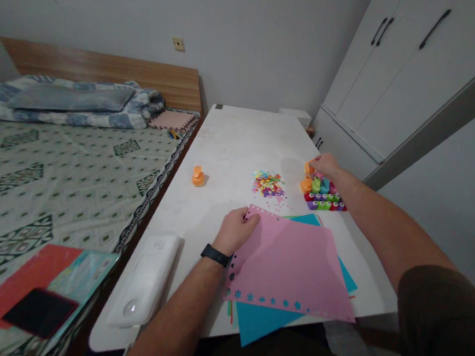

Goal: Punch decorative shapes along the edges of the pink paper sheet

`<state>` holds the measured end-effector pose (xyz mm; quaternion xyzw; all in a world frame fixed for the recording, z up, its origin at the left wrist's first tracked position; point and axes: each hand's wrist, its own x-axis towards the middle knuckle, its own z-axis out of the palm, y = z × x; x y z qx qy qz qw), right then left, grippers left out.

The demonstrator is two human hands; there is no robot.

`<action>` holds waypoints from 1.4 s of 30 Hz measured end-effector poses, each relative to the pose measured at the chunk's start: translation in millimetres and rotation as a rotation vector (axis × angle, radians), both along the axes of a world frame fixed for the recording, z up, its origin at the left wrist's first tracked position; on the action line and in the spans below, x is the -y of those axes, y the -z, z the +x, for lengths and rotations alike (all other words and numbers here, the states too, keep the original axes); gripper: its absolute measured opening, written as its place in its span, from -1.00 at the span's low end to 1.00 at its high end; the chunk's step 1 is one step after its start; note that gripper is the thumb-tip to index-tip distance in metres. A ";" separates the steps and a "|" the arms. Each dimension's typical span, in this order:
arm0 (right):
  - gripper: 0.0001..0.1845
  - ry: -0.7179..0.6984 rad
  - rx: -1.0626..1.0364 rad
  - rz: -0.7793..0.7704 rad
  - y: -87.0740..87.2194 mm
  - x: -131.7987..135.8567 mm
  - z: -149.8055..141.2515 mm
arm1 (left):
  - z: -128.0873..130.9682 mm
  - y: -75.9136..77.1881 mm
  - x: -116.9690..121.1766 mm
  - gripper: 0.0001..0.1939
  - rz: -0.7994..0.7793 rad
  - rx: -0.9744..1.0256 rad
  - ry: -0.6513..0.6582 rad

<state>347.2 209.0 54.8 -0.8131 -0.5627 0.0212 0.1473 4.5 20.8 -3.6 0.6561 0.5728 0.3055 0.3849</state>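
Note:
My left hand pinches the upper left corner of a pink paper sheet, thumb on top. Small punched shapes run along the sheet's top, left and bottom edges. Blue paper lies beneath it with other coloured sheets. Over at the right, my right hand has its fingers closed on an orange craft punch, at the back of a cluster of colourful punches. Another orange punch stands alone on the left of the table. A pile of colourful paper cut-outs lies in the middle.
The white table reaches back toward the wall. A white device with a cable rests at its front left. Beside the table is a bed bearing a dark phone on coloured packets. White cabinets stand to the right.

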 end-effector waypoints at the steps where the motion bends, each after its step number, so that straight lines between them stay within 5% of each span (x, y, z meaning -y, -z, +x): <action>1: -0.75 0.000 -0.032 0.031 -4.1 0.6 0.2 | 0.1 0.3 0.0 -0.71 -0.003 0.001 -0.001; 8: -0.76 -0.155 -0.532 0.380 -15.9 47.3 -21.8 | 1.3 0.0 0.7 -0.69 0.020 0.013 0.024; 13: -0.80 -0.377 -0.871 0.142 9.6 118.8 -56.4 | 1.4 -0.4 1.3 -0.67 0.011 0.034 0.028; 17: -0.76 -0.496 -1.054 0.051 27.7 147.6 -69.8 | 1.4 -0.2 1.4 -0.66 0.003 0.048 0.028; 21: -0.65 -0.464 -1.184 -0.066 35.0 156.9 -66.5 | 1.9 -0.9 2.1 -0.66 -0.014 0.068 0.021; 32: -0.60 -0.712 -1.310 -0.211 55.1 163.1 -43.8 | 1.9 -3.0 3.4 -0.64 -0.018 0.186 0.031; 42: -0.61 -0.797 -1.202 -0.328 45.9 169.6 -55.3 | 1.7 4.0 3.0 -0.61 0.002 0.183 0.097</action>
